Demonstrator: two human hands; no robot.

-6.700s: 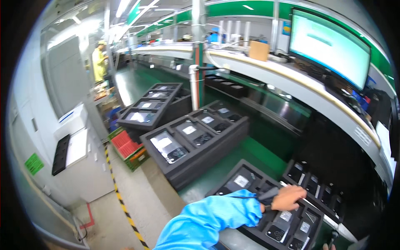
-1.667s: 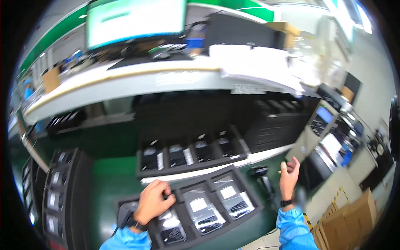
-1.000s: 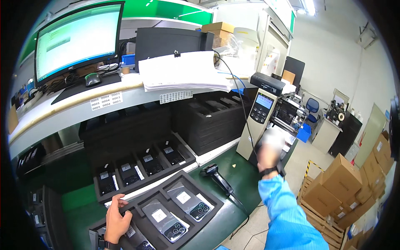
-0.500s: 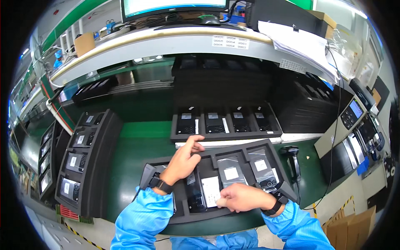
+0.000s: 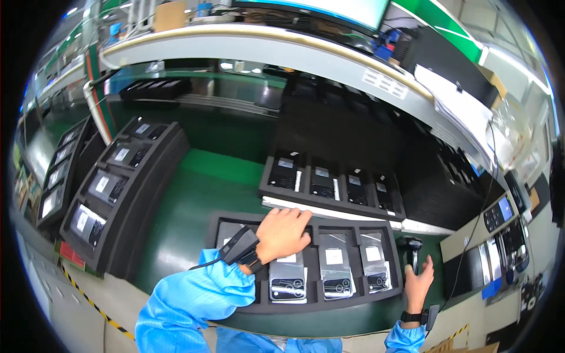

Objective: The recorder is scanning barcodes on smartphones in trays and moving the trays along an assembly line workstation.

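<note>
A black foam tray lies on the green bench in front of me. Its slots hold smartphones in clear film, backs up, each with a white label. One phone sits just below my left hand, which rests with loosely stretched fingers across that slot's far end and the tray's back edge. Two more, a middle phone and a right phone, lie beside it. My left forearm hides most of the leftmost slot. To the tray's right, my right hand has thumb and fingers apart around the handle of a black handheld scanner.
Behind stands another foam tray of phones. At left are two tilted trays, a nearer tray and a farther tray. A label printer stands at right. Above runs a shelf with a monitor and papers.
My right hand has left the tray and moved right to the scanner. The phone in the second slot now lies over the white sheet that was beside it. The view has turned.
</note>
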